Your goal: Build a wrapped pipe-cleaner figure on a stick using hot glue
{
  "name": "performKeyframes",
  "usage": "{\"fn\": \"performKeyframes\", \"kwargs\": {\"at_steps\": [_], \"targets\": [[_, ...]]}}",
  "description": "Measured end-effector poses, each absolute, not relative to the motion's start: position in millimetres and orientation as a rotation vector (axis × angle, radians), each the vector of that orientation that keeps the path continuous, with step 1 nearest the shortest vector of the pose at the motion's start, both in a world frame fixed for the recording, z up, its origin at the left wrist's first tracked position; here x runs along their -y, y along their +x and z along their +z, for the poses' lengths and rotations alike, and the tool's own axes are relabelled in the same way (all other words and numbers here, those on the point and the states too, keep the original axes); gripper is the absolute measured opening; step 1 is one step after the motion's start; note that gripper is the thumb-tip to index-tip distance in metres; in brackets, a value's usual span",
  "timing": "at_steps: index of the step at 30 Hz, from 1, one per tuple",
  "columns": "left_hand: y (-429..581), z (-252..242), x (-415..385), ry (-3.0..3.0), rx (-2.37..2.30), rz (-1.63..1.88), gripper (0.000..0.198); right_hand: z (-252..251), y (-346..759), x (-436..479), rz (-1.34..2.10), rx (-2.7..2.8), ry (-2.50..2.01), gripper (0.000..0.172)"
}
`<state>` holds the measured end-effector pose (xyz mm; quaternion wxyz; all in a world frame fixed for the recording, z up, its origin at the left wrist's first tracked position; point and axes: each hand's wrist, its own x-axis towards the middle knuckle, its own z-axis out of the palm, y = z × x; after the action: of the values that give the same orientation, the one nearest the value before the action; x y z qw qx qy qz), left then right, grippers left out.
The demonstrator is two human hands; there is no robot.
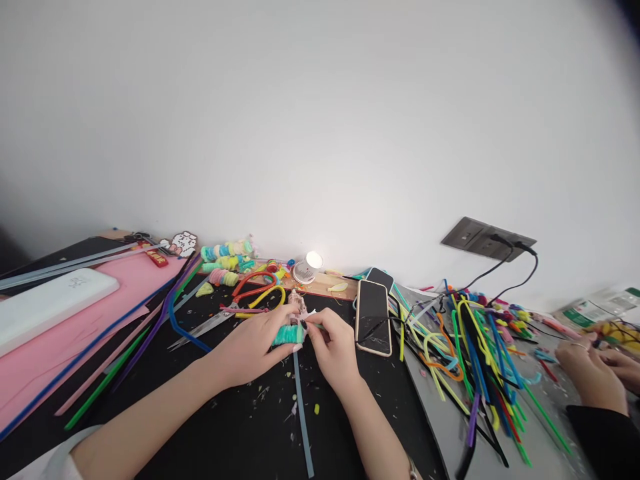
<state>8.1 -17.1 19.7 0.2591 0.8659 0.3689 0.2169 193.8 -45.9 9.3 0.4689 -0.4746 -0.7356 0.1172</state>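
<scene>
My left hand [257, 347] is closed around a turquoise coil of fuzzy pipe cleaner [289, 335], thumb below and fingers above. At the right end of that coil, the fingertips of my right hand [334, 343] are pinched together. A small pale piece and a dark bit show by those fingertips, too small to name. Just beyond the coil stands a small clear container [296, 300], partly hidden by my fingers. Orange-handled scissors [213, 322] lie open left of my left hand. A grey-blue pipe cleaner [303, 420] runs toward me on the black table below my hands.
Similar coiled pieces [227, 250] and a white paper cup [308, 267] stand along the wall. A phone [373, 317] lies to the right, near a tangle of coloured pipe cleaners [480, 360]. A white case [55, 303] rests on pink sheets [145, 273]. Another person's hands [593, 373] work at far right.
</scene>
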Motion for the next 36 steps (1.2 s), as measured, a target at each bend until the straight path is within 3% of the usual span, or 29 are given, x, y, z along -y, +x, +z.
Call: {"fn": "performKeyframes", "kwargs": {"at_steps": [23, 36], "targets": [[3, 8, 17, 2.446, -0.860, 0.755, 0.043, 7, 195, 40, 0.462, 1.808, -1.151, 0.020], [12, 10, 26, 2.130, -0.901, 1.008, 0.038, 8, 191, 41, 0.507, 1.800, -1.197, 0.026]]}}
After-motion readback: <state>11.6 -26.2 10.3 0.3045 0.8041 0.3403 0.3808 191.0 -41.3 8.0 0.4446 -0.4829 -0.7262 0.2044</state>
